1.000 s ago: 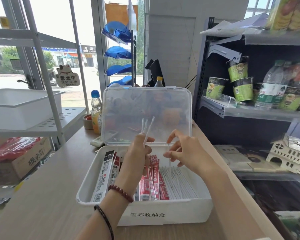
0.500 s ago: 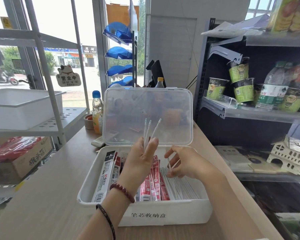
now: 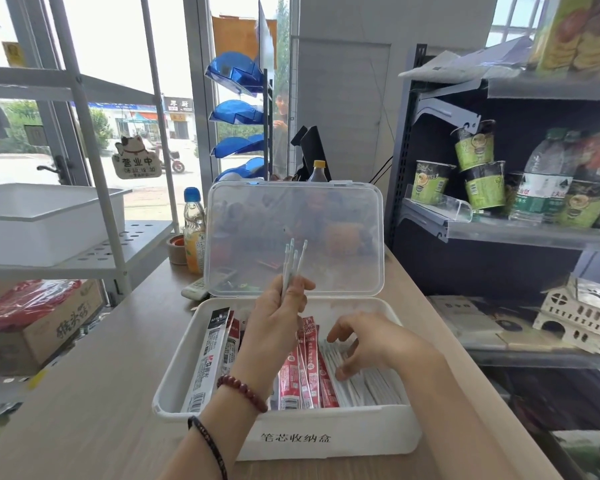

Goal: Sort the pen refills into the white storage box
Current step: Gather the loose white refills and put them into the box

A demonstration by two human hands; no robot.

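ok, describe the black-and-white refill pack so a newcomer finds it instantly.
On the wooden counter sits the white box, clear lid raised. The pack lies lengthwise along the box's left wall. Unlike the red packs mid-box and loose white refills at right, it is black at the far end, white with a barcode near.

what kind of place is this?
Most likely a small shop, at its counter: shelves stocked with cup noodles and bottled water, a cat-shaped opening-hours sign, and what looks like a till screen behind the storage box.

This is a small shop. Grey metal shelves [image 3: 520, 233] hold green noodle cups [image 3: 430, 183] and a clear plastic water bottle [image 3: 544, 181]. A white cat-shaped sign [image 3: 136, 161] hangs on the glass door [image 3: 14, 161].
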